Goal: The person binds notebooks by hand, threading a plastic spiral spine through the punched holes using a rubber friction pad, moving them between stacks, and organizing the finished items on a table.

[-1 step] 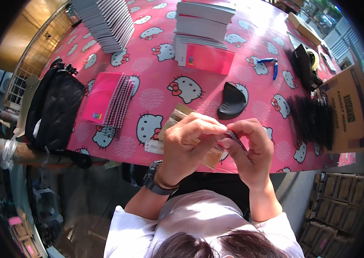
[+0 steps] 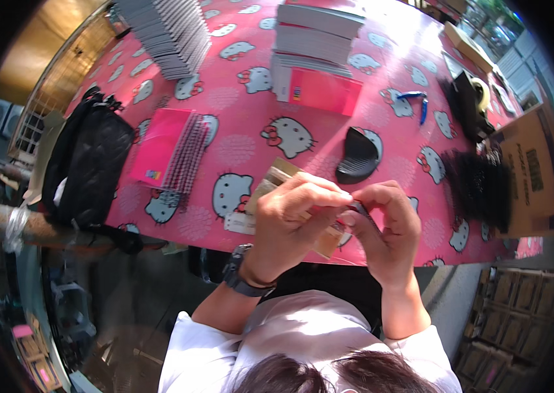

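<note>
My left hand (image 2: pixel 283 219) and my right hand (image 2: pixel 388 229) meet at the near edge of the table, thumbs and fingers pinched together. A thin dark strip (image 2: pixel 361 211) shows at the right hand's fingertips; its kind is too small to tell. What the left fingertips pinch is hidden. Beneath my left hand lies a brown board-like piece (image 2: pixel 328 245), largely covered by the hand. A white tag-like strip (image 2: pixel 239 223) with small holes rests beside it. Just beyond my hands is a black curved, ribbed object (image 2: pixel 359 156).
Pink spiral notebooks (image 2: pixel 166 147) are stacked at left, near a black quilted bag (image 2: pixel 93 167). Tall piles of notebooks (image 2: pixel 319 42) stand farther back. Blue-handled cutters (image 2: pixel 416 105), a tape dispenser (image 2: pixel 470 105), black spiral coils (image 2: pixel 477 187) and a cardboard box (image 2: pixel 532 173) occupy the right.
The view has shifted slightly, so the table's things appear a little farther right. My hands keep the same pinched pose.
</note>
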`<action>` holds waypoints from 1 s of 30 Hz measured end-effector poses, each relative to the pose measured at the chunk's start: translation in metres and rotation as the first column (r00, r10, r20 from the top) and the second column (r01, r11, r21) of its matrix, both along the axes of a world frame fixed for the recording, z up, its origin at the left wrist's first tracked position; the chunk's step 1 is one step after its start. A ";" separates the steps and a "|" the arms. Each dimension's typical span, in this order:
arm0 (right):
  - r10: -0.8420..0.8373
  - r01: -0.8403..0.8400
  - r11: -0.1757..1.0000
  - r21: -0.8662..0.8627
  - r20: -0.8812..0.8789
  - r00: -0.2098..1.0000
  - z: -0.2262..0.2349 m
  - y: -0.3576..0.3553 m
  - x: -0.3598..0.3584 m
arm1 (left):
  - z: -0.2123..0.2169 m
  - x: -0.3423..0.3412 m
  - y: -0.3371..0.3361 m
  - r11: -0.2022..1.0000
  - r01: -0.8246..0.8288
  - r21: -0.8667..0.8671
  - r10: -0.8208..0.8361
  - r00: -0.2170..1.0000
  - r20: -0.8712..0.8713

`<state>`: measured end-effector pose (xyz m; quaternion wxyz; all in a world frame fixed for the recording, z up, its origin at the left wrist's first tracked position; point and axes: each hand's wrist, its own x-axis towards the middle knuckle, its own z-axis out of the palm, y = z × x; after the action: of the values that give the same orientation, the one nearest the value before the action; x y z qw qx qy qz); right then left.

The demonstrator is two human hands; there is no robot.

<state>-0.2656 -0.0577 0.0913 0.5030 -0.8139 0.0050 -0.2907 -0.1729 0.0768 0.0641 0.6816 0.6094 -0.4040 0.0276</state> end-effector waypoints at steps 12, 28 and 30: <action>-0.031 0.019 0.958 -0.286 -0.036 0.999 0.013 -0.003 0.002 | 0.004 -0.004 -0.003 0.995 -0.060 0.078 0.057 0.998 0.041; -0.208 0.165 0.962 -0.218 -0.191 0.959 -0.032 -0.075 0.019 | 0.017 0.191 0.120 0.402 -0.688 0.604 -0.062 0.637 0.768; -0.214 0.166 0.958 -0.234 -0.197 0.957 -0.044 -0.079 0.024 | 0.007 0.201 0.129 0.407 -0.655 0.637 0.059 0.715 0.697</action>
<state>-0.2417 -0.1362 0.0478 0.3777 -0.8864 0.1079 -0.2448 0.0282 0.2057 0.0713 0.1043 0.8980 -0.3961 0.1608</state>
